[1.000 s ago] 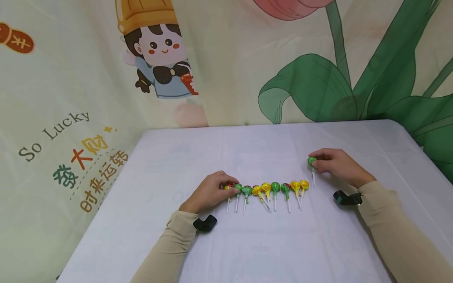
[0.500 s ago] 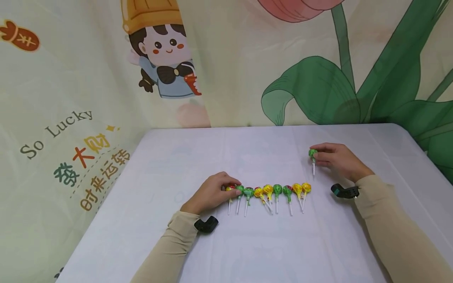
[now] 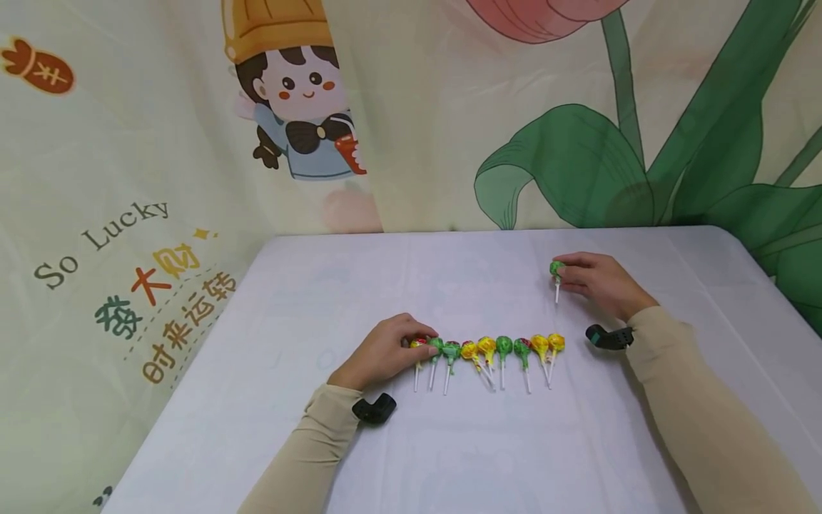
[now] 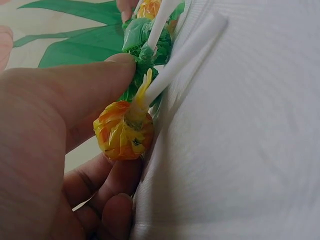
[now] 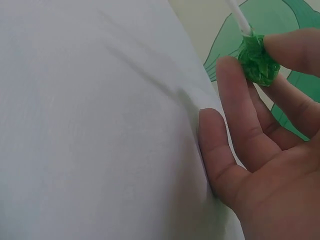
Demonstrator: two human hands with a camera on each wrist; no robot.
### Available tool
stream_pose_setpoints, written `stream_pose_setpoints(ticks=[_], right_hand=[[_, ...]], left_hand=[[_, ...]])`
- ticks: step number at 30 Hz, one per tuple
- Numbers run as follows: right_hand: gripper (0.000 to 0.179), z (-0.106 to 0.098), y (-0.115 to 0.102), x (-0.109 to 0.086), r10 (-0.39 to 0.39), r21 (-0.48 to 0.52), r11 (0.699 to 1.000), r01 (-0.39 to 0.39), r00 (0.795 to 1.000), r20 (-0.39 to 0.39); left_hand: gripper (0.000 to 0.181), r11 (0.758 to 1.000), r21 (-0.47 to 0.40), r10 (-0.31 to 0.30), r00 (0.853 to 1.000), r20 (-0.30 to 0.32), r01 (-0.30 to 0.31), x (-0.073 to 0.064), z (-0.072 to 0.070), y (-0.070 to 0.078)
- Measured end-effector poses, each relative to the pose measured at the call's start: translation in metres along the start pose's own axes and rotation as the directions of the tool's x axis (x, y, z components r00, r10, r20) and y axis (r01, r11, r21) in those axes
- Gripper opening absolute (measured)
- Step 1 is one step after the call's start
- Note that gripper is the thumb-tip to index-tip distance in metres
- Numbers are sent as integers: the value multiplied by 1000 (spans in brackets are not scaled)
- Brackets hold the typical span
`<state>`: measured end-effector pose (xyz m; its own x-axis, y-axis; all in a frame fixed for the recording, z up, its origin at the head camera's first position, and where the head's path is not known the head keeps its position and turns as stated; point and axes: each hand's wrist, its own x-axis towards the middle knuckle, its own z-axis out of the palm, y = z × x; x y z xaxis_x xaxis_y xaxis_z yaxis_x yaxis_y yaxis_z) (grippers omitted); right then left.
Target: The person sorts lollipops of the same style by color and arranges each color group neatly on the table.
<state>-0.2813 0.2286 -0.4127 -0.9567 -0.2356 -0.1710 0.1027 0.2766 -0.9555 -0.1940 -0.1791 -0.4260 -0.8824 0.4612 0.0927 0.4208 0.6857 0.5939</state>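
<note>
Several wrapped lollipops stand side by side in a row on the white table, sticks toward the person. At the row's left end my left hand pinches a green lollipop between thumb and forefinger. The leftmost lollipop, yellow and red, sits within that hand, its head partly covered in the head view. Behind the row my right hand holds another green lollipop by its head, with thumb and fingers; its white stick points toward the person. In the right wrist view the ring and little fingers hang free.
The row continues rightward with yellow lollipops and green ones, ending in a yellow lollipop. A white cloth covers the table. A printed curtain hangs along the far and left sides.
My right hand has moved away from the person with its green lollipop, then slightly left. My left hand keeps its place at the row, which looks unchanged.
</note>
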Motion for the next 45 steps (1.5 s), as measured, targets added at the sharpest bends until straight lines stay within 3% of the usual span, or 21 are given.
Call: stream_pose_setpoints(ticks=[13, 30, 45], right_hand=[[50, 5, -7, 16, -1, 0, 1000, 1, 1000, 7], [48, 15, -12, 32, -3, -130, 991, 6, 1000, 26], [48, 22, -18, 48, 47, -207, 978, -37, 998, 42]], left_hand=[[24, 1000, 2, 5, 1000, 7, -5, 1, -1, 2], [24, 1000, 0, -13, 1000, 9, 13, 1, 0, 0], [24, 1000, -8, -17, 1000, 2, 17, 1, 1, 0]])
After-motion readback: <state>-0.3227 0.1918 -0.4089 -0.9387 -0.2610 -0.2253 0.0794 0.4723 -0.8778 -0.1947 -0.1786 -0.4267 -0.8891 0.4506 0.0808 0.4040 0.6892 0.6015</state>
